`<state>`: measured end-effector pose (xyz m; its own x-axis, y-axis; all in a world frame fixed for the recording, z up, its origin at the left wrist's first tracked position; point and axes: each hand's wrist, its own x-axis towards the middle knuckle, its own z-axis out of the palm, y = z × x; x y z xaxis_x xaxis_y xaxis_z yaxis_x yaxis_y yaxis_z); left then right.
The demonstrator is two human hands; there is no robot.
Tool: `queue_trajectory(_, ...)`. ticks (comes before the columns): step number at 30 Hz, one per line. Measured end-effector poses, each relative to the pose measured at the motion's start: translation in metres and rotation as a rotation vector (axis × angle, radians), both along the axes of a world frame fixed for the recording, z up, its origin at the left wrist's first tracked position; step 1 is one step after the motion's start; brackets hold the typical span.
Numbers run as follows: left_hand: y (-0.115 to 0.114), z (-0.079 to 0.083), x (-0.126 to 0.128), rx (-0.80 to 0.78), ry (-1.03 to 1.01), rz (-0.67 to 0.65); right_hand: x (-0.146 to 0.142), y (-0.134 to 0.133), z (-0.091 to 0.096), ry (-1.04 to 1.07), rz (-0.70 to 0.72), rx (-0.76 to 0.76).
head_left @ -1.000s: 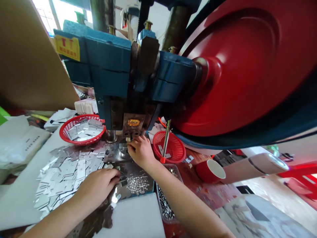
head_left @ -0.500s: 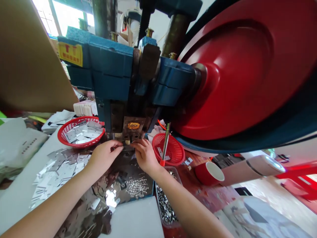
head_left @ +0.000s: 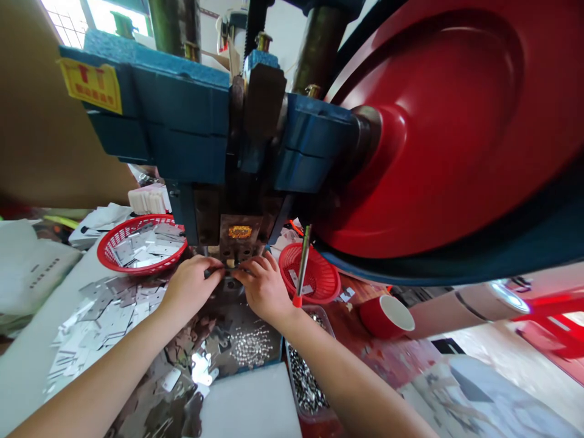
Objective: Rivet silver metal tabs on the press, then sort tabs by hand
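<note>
Blue press (head_left: 191,121) with yellow label (head_left: 93,84) lettered red; big red flywheel (head_left: 456,121). Two red mesh baskets (head_left: 114,255) (head_left: 326,283). Red cup (head_left: 387,316), white inside. Silvery plates (head_left: 104,316). White foam (head_left: 250,404).

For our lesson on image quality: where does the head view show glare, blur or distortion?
Head view: window blown out white; glare on the metal plates by the left hand; red flywheel bulges from wide-angle distortion; right-hand edge smeared; right hand fairly sharp.

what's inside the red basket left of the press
The red basket holds a loose heap of flat silvery metal plates. Whatever lies beneath that top layer, and the basket's floor, is covered.
</note>
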<state>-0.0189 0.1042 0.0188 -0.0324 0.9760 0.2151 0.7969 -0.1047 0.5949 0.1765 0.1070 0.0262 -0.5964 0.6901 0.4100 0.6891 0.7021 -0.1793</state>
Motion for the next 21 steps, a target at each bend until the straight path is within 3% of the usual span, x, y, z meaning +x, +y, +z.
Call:
queue_trajectory(5,0.003,-0.005,0.002,-0.004,-0.036,-0.032,-0.005,-0.003,0.006,-0.076,-0.022,0.08)
queue_trajectory(9,0.004,-0.004,0.004,-0.016,-0.058,-0.045,-0.009,0.0,0.007,-0.037,-0.018,0.011)
queue_trajectory(13,-0.001,0.004,-0.005,-0.016,-0.084,0.009,0.009,-0.006,-0.005,0.357,-0.114,-0.183)
queue_trajectory(15,-0.008,0.009,-0.017,-0.035,-0.102,0.037,0.026,-0.018,-0.012,0.7,-0.226,-0.358)
queue_trajectory(17,-0.018,0.013,-0.033,-0.068,-0.105,0.055,0.042,-0.034,-0.014,0.99,-0.247,-0.578)
queue_trajectory(19,-0.031,0.015,-0.051,-0.094,-0.083,0.056,0.054,-0.047,-0.012,1.128,-0.197,-0.685)
queue_trajectory(21,-0.044,0.016,-0.066,-0.106,-0.042,0.034,0.059,-0.055,-0.011,1.116,-0.179,-0.675)
